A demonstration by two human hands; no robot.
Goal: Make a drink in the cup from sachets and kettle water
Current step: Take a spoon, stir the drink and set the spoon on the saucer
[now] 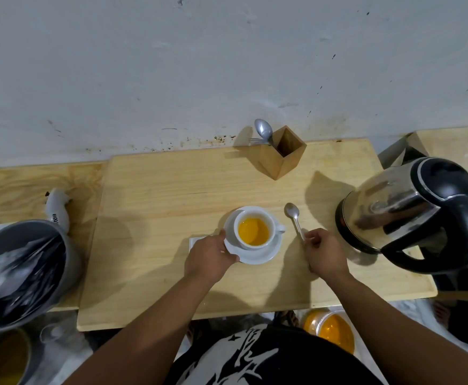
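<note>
Holding the round white saucer [257,252] steady, the left hand [209,257] grips its rim at 9 o'clock so the white cup of orange drink [253,231] won't slide on the wooden bench [149,218]. At 3 o'clock, the right hand [324,252] pinches the silver spoon [293,218], probably for stirring.

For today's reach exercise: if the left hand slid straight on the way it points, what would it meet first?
The left hand already touches the saucer rim; going on, it would likely push against the cup of orange drink.
</note>
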